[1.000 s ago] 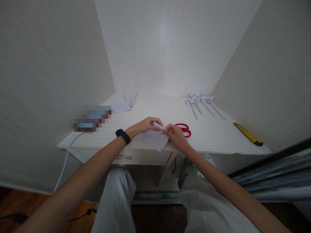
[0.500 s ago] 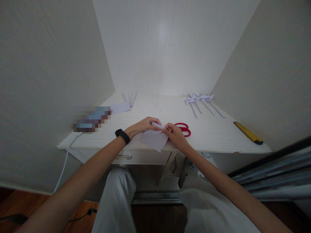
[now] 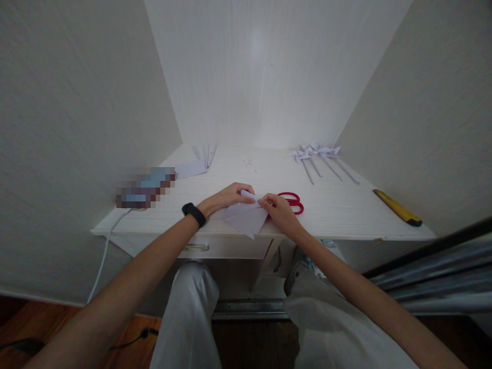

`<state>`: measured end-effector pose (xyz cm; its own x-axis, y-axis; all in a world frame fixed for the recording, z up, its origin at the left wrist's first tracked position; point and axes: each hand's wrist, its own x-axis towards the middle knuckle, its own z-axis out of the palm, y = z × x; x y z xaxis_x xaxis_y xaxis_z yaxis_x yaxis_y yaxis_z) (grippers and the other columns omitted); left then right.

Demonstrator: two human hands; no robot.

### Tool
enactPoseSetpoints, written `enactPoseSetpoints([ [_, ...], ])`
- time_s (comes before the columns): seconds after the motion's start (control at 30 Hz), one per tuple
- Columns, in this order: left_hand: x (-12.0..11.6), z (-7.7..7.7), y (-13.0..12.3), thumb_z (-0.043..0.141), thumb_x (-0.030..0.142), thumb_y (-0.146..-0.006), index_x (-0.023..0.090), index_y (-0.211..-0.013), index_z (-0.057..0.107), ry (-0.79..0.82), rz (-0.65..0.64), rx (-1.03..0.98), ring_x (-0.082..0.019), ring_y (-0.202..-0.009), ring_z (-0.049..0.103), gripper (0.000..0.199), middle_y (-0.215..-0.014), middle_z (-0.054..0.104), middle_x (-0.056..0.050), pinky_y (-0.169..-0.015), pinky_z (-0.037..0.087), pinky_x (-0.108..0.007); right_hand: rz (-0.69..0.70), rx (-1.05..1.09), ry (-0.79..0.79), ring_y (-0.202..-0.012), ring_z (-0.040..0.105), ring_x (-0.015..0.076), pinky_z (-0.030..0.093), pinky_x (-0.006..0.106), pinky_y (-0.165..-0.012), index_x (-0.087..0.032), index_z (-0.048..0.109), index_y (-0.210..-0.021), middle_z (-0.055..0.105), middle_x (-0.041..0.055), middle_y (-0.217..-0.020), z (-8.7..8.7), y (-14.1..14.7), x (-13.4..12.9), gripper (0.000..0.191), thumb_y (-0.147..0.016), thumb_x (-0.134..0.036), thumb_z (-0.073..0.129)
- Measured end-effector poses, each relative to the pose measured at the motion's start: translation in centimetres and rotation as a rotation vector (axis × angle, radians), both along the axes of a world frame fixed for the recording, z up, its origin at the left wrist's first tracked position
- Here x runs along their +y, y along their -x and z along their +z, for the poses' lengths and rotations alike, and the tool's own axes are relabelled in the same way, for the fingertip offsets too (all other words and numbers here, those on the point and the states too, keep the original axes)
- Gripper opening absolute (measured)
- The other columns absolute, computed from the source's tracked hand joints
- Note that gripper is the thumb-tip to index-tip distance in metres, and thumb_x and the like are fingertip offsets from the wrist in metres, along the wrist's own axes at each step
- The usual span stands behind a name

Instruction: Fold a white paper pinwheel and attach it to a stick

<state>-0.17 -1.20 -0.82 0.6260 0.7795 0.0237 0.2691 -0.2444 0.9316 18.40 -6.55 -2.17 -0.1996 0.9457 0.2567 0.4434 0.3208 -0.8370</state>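
Note:
A sheet of pale paper (image 3: 246, 219) with folded or cut flaps is held near the front edge of the desk, one corner hanging over the edge. My left hand (image 3: 229, 198), with a black band on its wrist, pinches a curled flap near the paper's middle. From the other side my right hand (image 3: 277, 207) grips the paper between thumb and fingertips, close to the left fingertips. Red-handled scissors (image 3: 296, 207) lie just beyond the right hand, which hides their blades.
Several paper pinwheels on sticks (image 3: 319, 154) lie at the back right. A yellow utility knife (image 3: 397, 207) rests at the right edge. Thin sticks (image 3: 207, 156) and a flat paper piece (image 3: 190, 169) lie back left, beside a blurred device (image 3: 146, 188) with a white cable (image 3: 103, 259).
The right fingertips have shifted slightly around the paper's middle, while the left hand stays on its flap. The view has tilted a little.

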Motion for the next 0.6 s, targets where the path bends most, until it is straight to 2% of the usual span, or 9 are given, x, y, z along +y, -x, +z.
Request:
enactPoseSetpoints([
  [0.2, -0.05, 0.07, -0.04, 0.070, 0.037, -0.065, 0.014, -0.077, 0.057, 0.018, 0.000, -0.011, -0.008, -0.055, 0.048, 0.028, -0.064, 0.053, 0.004, -0.050, 0.033, -0.018, 0.045, -0.023, 0.007, -0.056, 0.039, 0.0114, 0.027, 0.024, -0.053, -0.018, 0.051, -0.063, 0.046, -0.0020, -0.058, 0.23, -0.25, -0.17, 0.027, -0.081, -0.038, 0.048],
  [0.43, -0.33, 0.42, -0.20, 0.070, 0.034, -0.065, 0.014, -0.076, 0.057, 0.039, -0.005, -0.047, -0.008, -0.054, 0.049, 0.027, -0.062, 0.053, 0.004, -0.050, 0.033, -0.019, 0.081, -0.017, -0.003, -0.059, 0.044, 0.0116, 0.031, 0.024, -0.056, -0.019, 0.052, -0.071, 0.053, -0.0013, -0.066, 0.15, -0.30, -0.34, 0.017, -0.078, -0.034, 0.053],
  [0.6, -0.07, 0.32, -0.14, 0.069, 0.035, -0.066, 0.014, -0.077, 0.057, 0.016, -0.020, -0.023, -0.007, -0.054, 0.048, 0.027, -0.062, 0.053, 0.004, -0.049, 0.033, -0.018, 0.089, -0.032, -0.014, -0.063, 0.046, 0.0122, 0.032, 0.024, -0.057, -0.018, 0.051, -0.070, 0.055, -0.0005, -0.068, 0.06, -0.24, -0.21, 0.018, -0.078, -0.034, 0.052],
])
